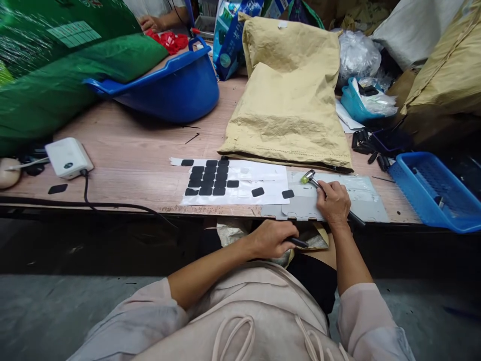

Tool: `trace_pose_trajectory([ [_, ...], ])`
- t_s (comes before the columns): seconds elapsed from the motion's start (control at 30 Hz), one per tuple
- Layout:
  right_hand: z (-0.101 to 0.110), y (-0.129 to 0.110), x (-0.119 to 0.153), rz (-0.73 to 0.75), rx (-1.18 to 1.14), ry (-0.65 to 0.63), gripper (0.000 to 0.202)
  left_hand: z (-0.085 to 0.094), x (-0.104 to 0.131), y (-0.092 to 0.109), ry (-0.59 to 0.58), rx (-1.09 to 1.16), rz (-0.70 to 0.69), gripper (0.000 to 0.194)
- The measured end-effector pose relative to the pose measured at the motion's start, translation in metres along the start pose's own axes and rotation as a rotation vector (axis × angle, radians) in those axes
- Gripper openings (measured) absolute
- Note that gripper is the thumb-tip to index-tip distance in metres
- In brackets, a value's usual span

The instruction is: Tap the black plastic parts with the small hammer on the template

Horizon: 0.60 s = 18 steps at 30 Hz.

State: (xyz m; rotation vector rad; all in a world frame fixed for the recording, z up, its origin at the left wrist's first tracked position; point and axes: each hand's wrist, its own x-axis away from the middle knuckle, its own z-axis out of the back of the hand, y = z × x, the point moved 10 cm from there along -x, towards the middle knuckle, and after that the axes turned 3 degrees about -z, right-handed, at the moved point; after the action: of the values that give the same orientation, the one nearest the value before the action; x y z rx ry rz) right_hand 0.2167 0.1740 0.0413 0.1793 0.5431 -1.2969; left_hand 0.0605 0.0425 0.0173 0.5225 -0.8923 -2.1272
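Right grip (334, 200)'s wrapped round a small hammer (308, 176) over the gray sheet (305, 204), left grip (273, 237)'s holding some black, probably handle-like piece (298, 242), so any tap needs steady aim.

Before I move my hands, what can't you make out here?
All in the head view:
- Black item: one end hidden by the left hand.
- Hammer: mid-handle covered by the right hand.
- Blue basin: inside hidden by its near wall.
- Co-worker: cut off by the top edge.
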Motion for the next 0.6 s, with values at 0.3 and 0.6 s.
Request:
trace_pose_trajectory([
  [0.3,-0.003,0.001,0.0,-0.034,-0.016,-0.043,0.034,-0.046,0.047,-0.065,-0.285,-0.126,0.507,0.031],
  [0.6,0.0,-0.002,0.0,-0.021,0.002,-0.022,0.032,0.129,-0.053,-0.064,0.349,-0.185,0.354,0.029],
])
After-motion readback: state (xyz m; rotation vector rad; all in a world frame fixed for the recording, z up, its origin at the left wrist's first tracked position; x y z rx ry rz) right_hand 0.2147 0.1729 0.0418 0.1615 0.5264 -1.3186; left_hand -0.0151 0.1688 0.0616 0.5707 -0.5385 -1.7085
